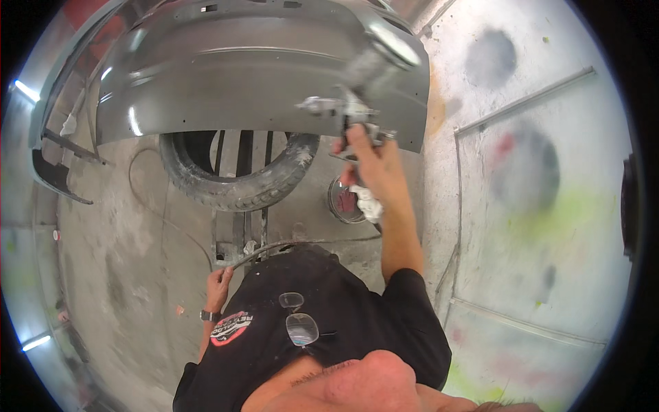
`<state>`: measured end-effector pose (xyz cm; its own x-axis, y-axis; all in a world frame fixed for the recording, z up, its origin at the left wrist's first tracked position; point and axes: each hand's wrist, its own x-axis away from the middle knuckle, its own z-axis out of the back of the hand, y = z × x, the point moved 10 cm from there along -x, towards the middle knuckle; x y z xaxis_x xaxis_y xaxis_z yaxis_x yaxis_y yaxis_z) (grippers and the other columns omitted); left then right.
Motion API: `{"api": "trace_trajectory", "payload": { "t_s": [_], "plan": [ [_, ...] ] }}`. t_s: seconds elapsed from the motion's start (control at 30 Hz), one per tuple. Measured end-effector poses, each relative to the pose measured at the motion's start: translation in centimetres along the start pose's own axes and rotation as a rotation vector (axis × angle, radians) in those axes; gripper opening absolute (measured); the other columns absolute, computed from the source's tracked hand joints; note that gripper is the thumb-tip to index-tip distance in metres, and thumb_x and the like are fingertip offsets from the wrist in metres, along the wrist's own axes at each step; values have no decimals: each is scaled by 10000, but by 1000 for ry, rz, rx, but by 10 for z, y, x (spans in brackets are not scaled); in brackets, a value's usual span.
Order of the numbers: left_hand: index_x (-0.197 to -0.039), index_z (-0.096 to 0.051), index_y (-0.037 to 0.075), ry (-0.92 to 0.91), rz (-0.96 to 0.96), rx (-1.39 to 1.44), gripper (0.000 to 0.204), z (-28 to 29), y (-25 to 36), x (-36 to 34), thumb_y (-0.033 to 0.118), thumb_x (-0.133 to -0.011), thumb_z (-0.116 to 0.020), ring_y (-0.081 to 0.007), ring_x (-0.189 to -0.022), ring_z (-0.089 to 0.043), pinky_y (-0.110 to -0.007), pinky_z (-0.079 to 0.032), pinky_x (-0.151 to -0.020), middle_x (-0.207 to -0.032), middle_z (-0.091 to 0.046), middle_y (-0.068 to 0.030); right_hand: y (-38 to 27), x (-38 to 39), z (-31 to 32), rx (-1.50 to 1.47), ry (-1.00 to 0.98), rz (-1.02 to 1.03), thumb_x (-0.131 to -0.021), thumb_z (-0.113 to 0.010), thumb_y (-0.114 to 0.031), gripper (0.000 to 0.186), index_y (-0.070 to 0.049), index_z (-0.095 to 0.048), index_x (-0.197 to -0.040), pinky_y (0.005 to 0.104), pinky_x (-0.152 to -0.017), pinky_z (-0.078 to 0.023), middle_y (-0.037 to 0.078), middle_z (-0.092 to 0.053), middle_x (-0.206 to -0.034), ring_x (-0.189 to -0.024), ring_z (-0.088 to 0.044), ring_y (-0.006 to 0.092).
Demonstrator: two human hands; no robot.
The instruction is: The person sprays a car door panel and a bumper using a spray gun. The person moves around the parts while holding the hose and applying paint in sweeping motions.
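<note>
My right hand [371,161] is closed round the grip of a spray gun [350,110], raised in front of me with its nozzle pointing left. Its cup [384,58], smeared by motion, tilts up to the right. A crumpled white wrap [367,204] sits below the grip by my wrist. Behind the gun spreads a large grey car hood [240,75] with a glossy sheen. Down by my left side, my left hand [220,280] has its fingers closed on a thin air hose [274,246], which runs across toward my right arm.
Beneath the hood's near edge lies a tire [240,182] on a dark metal frame [241,230]. A round can [345,199] with reddish contents stands on the floor right of it. Another curved panel [51,103] hangs at the left. A paint-spotted wall [542,261] rises on the right.
</note>
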<state>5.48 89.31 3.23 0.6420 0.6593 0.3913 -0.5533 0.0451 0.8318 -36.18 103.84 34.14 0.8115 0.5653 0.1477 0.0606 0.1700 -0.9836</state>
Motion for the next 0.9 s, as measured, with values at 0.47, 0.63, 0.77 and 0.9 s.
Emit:
{"api": "trace_trajectory", "payload": {
  "t_s": [0.47,0.63,0.77,0.9],
  "plan": [
    [-692,-474,-23,-133,-52,-49,534,-26,11,-4,416,-958,-623,-117,-622,-321,-363,-292,-525,-612,-330,-46,100,34,309,94,677,-52,-965,-582,-523,504,-21,-609,-998,293,-361,-418,96,-668,-794,-411,-542,160],
    [-694,-474,-23,-155,-77,-34,533,-33,37,-8,417,-956,-626,-122,-625,-320,-364,-295,-528,-615,-326,-51,114,72,377,167,990,-52,-980,-590,-468,507,35,-583,-915,296,-326,-407,107,-636,-741,-403,-570,176],
    [-685,-433,-10,-125,-59,-54,541,-25,34,-10,417,-956,-627,-122,-627,-310,-361,-286,-529,-625,-304,-38,110,85,333,180,1064,-45,-985,-592,-438,489,45,-580,-906,281,-322,-418,108,-620,-720,-400,-582,181],
    [-681,-418,13,-107,-48,-79,535,-16,20,-14,419,-960,-626,-114,-630,-298,-351,-273,-531,-635,-302,-11,82,68,206,219,740,-112,-1006,-548,-436,463,25,-596,-1025,268,-359,-425,99,-646,-769,-420,-576,149]
  ]
}}
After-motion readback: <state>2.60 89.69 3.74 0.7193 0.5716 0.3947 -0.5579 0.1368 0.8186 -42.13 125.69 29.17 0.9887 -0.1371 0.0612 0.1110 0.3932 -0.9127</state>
